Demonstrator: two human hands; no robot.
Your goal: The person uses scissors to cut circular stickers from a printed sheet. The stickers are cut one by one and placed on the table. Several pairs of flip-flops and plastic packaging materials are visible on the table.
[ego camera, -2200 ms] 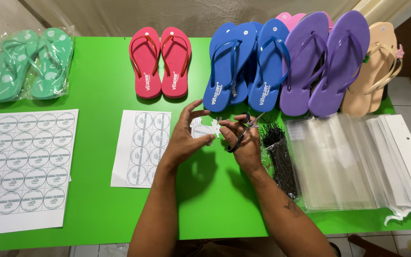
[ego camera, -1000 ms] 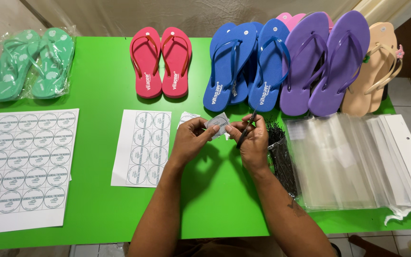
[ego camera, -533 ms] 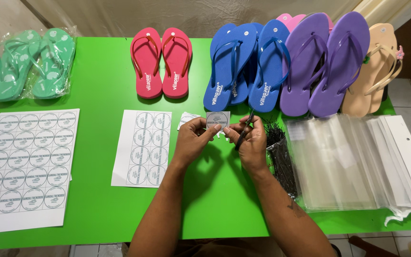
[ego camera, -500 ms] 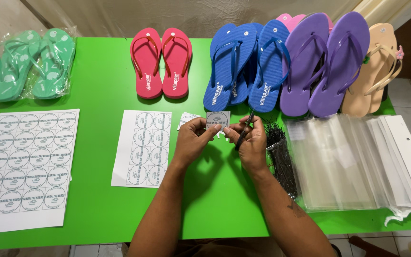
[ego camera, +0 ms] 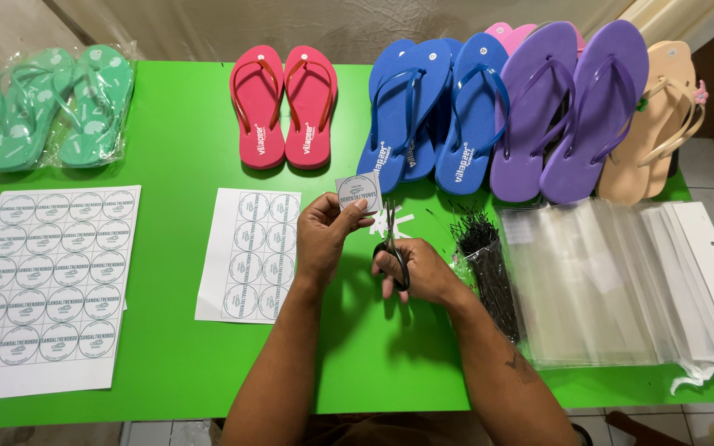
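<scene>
Label square (ego camera: 359, 193), cut free from its sheet since two seconds ago, now lifted toward 12 o'clock over green bench (ego camera: 183, 124); cutting looks done for this piece. Left hand (ego camera: 330, 234) fingers pinched on its lower edge. Right hand (ego camera: 417, 271) fingers through scissors (ego camera: 392, 248), blades nearly together, upright.

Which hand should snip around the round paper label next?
Probably the right hand: it already grips the scissors, blades pointing up beside the label. The left hand pinches that label, so it can only turn it.
</scene>
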